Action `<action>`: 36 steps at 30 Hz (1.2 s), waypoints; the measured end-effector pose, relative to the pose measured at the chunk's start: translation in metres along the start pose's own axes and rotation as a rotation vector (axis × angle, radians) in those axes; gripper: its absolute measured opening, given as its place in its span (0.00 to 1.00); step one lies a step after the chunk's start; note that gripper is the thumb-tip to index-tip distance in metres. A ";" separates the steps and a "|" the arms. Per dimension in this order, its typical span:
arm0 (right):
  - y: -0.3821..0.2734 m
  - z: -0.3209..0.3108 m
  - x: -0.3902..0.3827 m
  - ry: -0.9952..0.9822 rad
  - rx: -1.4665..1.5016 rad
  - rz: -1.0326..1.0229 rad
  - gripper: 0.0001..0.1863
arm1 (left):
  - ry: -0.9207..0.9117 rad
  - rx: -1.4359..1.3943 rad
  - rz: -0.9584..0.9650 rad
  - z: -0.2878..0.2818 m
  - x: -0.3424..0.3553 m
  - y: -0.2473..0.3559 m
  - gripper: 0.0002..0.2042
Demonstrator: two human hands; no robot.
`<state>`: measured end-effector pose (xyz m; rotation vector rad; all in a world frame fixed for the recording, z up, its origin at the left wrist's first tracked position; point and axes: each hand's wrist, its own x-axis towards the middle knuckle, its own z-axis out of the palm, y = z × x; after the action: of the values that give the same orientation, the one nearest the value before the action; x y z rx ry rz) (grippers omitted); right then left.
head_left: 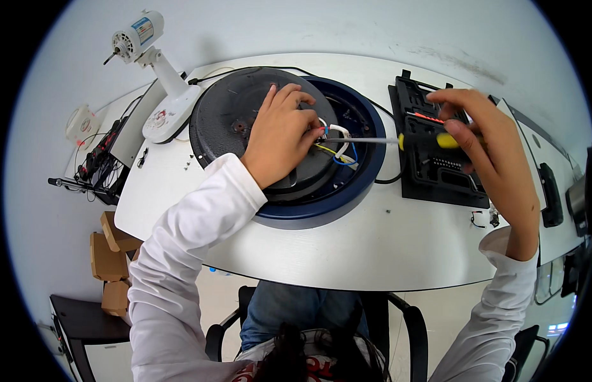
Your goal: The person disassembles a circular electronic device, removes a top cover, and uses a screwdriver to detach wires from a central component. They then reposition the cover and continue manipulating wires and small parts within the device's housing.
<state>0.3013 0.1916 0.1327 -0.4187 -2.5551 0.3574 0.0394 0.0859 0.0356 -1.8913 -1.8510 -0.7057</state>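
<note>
A round black plate [222, 102] lies tilted on a dark blue round housing [321, 218], with white, blue and yellow wires [347, 145] coming out between them. My left hand [280, 130] rests over the plate, its thumb and a finger pinched at the wire ends and the other fingers spread on the surface. From the right, my right hand [493, 137] grips the yellow-and-black handle of a screwdriver [372, 140]. The shaft points left, and its tip is at the wire ends beside my left fingertips. The handle is slightly blurred.
An open black tool case [429, 172] lies behind my right hand. At the back left stands a white fan motor on a stand [162, 89]. Small screws [188, 162] lie left of the plate. A black cable [270, 67] runs behind it. Cardboard boxes [108, 258] are at lower left.
</note>
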 end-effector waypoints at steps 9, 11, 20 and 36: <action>0.030 0.011 -0.032 -0.110 -0.017 0.044 0.20 | -0.042 -0.401 -0.070 -0.009 0.005 -0.005 0.07; 0.034 0.006 -0.037 -0.228 0.027 0.102 0.21 | -0.155 -0.459 -0.026 -0.017 0.012 -0.007 0.07; 0.035 0.040 -0.057 -0.139 0.289 0.221 0.26 | -0.419 -0.494 0.042 -0.028 0.033 -0.017 0.07; 0.043 0.071 -0.081 0.156 -0.115 0.067 0.25 | -0.617 -0.708 -0.269 -0.023 0.036 -0.010 0.11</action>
<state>0.3395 0.1899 0.0229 -0.5533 -2.4207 0.1934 0.0278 0.1009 0.0755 -2.5344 -2.4996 -1.0583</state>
